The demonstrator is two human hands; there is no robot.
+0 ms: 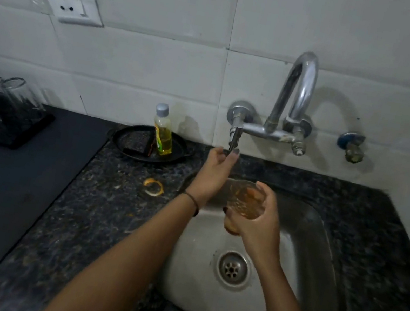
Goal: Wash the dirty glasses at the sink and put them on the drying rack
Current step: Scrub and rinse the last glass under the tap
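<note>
Head view showed the right hand [255,219] wrapped round a dirty glass [241,198] above the sink [306,241], probably so runoff drained there. The left hand [216,168] pinched the tap lever [234,138] at twelve o'clock, the drying rack [25,129] at nine.

At the frame's upper left you see a wall socket [70,1]. Left of centre, a bottle of yellow liquid [163,131] stands on a black tray [119,140]. An orange peel [153,187] lies on the counter [96,204] below.
</note>
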